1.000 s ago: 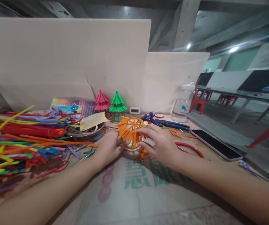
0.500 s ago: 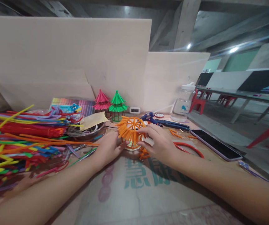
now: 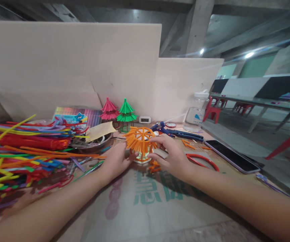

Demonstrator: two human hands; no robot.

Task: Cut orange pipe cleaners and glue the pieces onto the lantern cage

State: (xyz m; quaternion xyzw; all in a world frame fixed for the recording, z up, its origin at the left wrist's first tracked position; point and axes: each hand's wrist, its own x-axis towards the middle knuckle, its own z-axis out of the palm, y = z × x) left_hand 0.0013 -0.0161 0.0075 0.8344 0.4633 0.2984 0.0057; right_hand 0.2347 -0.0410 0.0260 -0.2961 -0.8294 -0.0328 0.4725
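Between my hands stands an orange pipe-cleaner pavilion [image 3: 143, 141], with a spoked ring on top and short pieces slanting down around it. It rests on a small pale round base [image 3: 143, 161]. My left hand [image 3: 117, 159] grips its lower left side, thumb in front and the other fingers partly hidden. From the right, my right hand [image 3: 170, 153] pinches it, fingertips at the fringe and thumb near the base. Cut orange pieces [image 3: 155, 166] lie just in front. Behind are a pink pipe-cleaner pavilion [image 3: 108, 109] and a green one [image 3: 126, 111].
A heap of coloured pipe cleaners [image 3: 26, 151] spreads at left, beside a metal bowl [image 3: 102, 143] and a marker set [image 3: 76, 116]. At right lie a blue glue gun [image 3: 161, 127], red-handled pliers [image 3: 205, 160], a phone [image 3: 232, 156] and a water bottle [image 3: 195, 112].
The view has tilted slightly, so most things sit a little lower. Both hands keep their places around the orange pavilion, with only a slight shift of the right fingers.
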